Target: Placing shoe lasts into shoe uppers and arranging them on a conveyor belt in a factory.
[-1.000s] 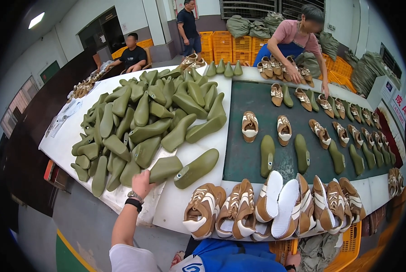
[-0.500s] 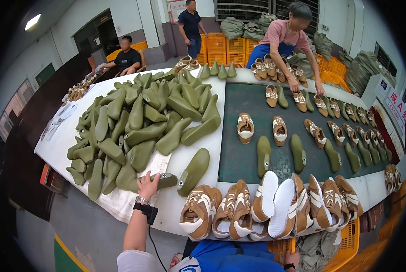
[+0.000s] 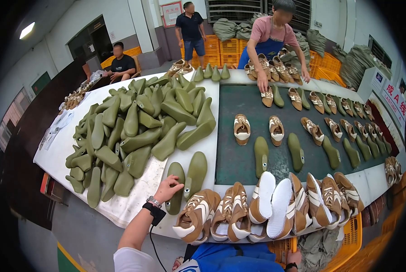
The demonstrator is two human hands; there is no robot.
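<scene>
My left hand (image 3: 168,188) rests on a green shoe last (image 3: 176,171), fingers bent over its near half. That last lies on the white tabletop beside a second green last (image 3: 196,173), both pointing away from me. A large heap of green lasts (image 3: 135,122) covers the table's left part. Just right of my left hand stands a brown and white sneaker (image 3: 197,215), first in a row along the near edge. Some sneakers there show white soles or insoles (image 3: 280,206). My right hand (image 3: 294,257) is low at the bottom edge by an orange crate; its fingers cannot be made out.
A dark green belt surface (image 3: 243,158) carries sneakers and lasts in rows. Across it, a co-worker in a pink shirt (image 3: 263,31) handles sneakers. Two other people are farther back. Orange crates (image 3: 355,233) with grey-green cloth sit below the near edge; more crates and sacks line the back wall.
My left hand has moved right, bringing the last from beside the heap to lie lengthwise next to the second last. The co-worker's hands have shifted left among the far sneakers.
</scene>
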